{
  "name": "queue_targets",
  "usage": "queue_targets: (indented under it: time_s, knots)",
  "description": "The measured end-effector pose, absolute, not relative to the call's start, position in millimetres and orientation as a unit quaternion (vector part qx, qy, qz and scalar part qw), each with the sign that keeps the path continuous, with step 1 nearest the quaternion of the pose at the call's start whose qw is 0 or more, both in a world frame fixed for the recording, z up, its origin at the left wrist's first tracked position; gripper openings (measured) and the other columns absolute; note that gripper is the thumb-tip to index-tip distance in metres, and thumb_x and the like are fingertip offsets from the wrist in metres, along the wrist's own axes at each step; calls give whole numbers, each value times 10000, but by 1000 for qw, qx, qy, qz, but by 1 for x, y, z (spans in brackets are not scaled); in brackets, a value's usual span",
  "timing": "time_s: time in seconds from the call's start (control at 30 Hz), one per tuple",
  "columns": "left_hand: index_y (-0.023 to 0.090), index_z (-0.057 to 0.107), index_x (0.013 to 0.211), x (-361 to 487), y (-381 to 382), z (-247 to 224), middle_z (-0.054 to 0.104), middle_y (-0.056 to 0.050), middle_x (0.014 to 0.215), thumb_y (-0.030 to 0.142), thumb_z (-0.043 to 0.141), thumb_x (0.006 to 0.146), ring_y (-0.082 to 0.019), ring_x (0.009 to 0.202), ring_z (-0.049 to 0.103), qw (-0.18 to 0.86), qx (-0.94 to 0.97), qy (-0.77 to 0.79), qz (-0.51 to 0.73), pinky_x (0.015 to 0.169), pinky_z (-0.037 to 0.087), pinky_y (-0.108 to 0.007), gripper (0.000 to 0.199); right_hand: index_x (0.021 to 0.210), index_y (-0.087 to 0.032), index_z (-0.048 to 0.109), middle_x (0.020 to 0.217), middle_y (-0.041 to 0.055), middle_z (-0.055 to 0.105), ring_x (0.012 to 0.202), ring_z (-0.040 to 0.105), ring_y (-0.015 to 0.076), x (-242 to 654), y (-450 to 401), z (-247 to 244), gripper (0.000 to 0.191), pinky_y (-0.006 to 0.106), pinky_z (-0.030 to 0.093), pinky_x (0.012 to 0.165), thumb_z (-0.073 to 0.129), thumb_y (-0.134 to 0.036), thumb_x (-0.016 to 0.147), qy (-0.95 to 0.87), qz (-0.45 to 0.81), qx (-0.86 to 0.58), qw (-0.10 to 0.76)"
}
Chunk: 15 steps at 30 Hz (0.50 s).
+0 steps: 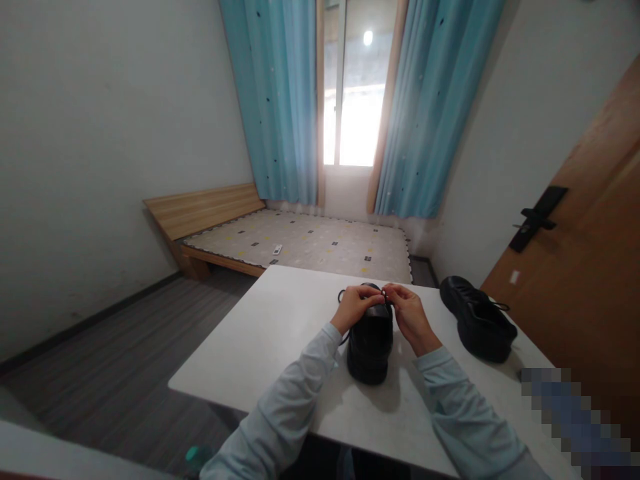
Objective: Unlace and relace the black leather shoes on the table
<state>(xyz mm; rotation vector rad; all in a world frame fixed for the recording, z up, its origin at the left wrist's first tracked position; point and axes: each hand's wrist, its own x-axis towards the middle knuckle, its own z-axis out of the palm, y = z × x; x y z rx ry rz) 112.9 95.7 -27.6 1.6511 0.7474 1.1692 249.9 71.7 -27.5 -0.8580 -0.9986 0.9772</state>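
A black shoe (369,353) stands upright on the white table, its heel toward me and its toe toward the window. Over its upper, my left hand (356,305) pinches with thumb and fingers at the black shoelace (342,339), part of which hangs in a loop on the left side. Close beside it, my right hand (406,312) is also closed in a pinch on the lace, near the shoe's tongue. My fingertips hide most of the lacing. To the right lies the other black shoe (480,327), untouched, with its lace sticking out at the side.
The white table (260,340) spans the space before me. Behind it is a low bed (310,240) with a white remote (277,249) on it. A wooden door (575,267) borders the right side. A blurred-out patch (575,420) covers the table's right corner. A green-topped object (197,457) is low left.
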Motion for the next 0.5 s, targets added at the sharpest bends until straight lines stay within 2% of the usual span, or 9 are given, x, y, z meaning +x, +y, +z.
queue_targets:
  time_s: [0.27, 0.43, 0.5]
  knots:
    - [128, 730, 804, 113, 94, -27, 723, -58, 795, 377, 676, 697, -196, 761, 643, 465, 684, 311, 468, 754, 484, -302, 276, 609, -207, 679, 690, 0, 658, 705, 580, 145, 247, 71, -29, 219, 300, 459, 725, 801, -380, 553, -438, 428, -390, 687]
    - [125, 706, 777, 114, 94, -25, 705, -51, 784, 379, 677, 701, -172, 747, 618, 467, 687, 295, 472, 743, 468, -283, 267, 619, -206, 668, 714, 21, 670, 744, 599, 174, 247, 72, -32, 256, 324, 482, 744, 772, -438, 583, -472, 395, -404, 677]
    - [121, 692, 789, 114, 94, -26, 693, -49, 768, 394, 673, 705, -158, 729, 607, 483, 677, 282, 479, 717, 462, -267, 286, 677, -199, 689, 759, 42, 688, 767, 610, 187, 250, 72, -30, 286, 338, 489, 754, 730, -479, 632, -487, 389, -416, 662]
